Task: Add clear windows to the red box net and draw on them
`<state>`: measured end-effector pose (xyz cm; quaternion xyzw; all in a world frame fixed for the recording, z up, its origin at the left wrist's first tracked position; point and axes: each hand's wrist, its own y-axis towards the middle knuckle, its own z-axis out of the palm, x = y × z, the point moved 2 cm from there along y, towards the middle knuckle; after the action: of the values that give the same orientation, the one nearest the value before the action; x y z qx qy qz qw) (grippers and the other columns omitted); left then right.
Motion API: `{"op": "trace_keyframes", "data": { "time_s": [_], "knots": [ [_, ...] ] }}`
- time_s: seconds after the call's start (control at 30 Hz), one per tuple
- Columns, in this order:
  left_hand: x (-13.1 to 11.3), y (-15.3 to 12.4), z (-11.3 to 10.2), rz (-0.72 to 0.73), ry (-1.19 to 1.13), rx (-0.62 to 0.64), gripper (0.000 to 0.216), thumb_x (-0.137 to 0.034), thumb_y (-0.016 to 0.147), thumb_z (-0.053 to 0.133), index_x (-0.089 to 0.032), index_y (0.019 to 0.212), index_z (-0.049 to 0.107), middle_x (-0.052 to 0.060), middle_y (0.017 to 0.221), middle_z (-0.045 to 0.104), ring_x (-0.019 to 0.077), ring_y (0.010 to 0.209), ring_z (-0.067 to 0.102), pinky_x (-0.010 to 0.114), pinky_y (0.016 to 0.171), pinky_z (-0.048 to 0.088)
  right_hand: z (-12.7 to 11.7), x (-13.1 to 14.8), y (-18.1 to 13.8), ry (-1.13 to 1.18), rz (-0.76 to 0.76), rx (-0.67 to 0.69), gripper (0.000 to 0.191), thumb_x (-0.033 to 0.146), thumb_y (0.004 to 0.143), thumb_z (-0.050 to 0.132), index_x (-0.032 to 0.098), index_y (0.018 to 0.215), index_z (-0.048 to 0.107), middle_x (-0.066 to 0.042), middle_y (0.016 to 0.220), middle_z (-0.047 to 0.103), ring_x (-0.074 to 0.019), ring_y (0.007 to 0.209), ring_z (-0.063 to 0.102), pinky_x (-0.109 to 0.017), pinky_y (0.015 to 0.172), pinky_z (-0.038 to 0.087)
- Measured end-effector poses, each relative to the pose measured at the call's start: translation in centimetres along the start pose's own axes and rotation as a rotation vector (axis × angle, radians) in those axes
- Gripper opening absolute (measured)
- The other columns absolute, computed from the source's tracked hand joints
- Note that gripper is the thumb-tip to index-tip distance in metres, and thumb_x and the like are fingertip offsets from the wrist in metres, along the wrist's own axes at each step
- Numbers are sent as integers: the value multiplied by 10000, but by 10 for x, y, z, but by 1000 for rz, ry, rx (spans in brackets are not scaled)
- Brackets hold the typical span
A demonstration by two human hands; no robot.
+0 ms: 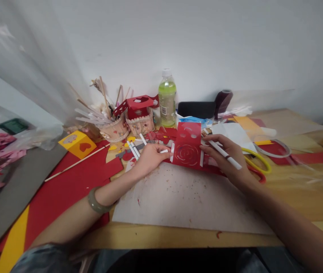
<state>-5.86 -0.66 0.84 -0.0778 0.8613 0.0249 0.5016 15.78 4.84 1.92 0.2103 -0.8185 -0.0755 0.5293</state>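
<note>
Upright above the white work sheet (178, 197) is a red paper cutout (188, 146) with a rose pattern and small cut openings at its top. White strips, perhaps double-sided tape, run along its two side edges. The fingers of my left hand (151, 157) are pinched at the cutout's left edge. My right hand (229, 157) holds a white pen-shaped tool (225, 153) with a dark band, slanting across the fingers. Its fingertips touch the cutout's right edge. Behind my left hand lie several white pens (134, 149).
Behind stand a green drink bottle (167, 100), decorated pots (141, 123) with sticks, and a black phone-like slab (197, 109). At left are a yellow paper box (77, 144) and red paper (73, 189). Yellow and red scissor-like handles (259, 161) lie by my right hand.
</note>
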Motion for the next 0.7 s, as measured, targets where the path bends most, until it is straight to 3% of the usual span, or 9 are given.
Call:
{"op": "trace_keyframes", "data": {
  "time_s": [0.17,0.33,0.7],
  "knots": [
    [5,-1,2,-25,108,0,223,-370,690,653,-152,681,699,-44,516,483,93,474,355,221,485,252,5,-13,-2,-75,-27,23,200,357,785,612,225,933,583,-52,883,672,-227,732,645,-370,631,513],
    [3,-1,3,-13,224,-21,201,-350,709,636,-167,652,697,-26,549,517,127,543,448,220,511,264,10,-24,-2,-187,-108,28,232,327,783,611,216,986,582,-83,956,633,-250,804,618,-420,734,480],
    [-9,-8,5,45,413,-47,228,-259,766,575,-183,565,650,-17,527,516,140,561,474,234,555,261,13,-17,-5,-305,-212,11,185,284,793,580,208,962,591,-72,893,537,-212,689,563,-366,651,459]
  ]
}}
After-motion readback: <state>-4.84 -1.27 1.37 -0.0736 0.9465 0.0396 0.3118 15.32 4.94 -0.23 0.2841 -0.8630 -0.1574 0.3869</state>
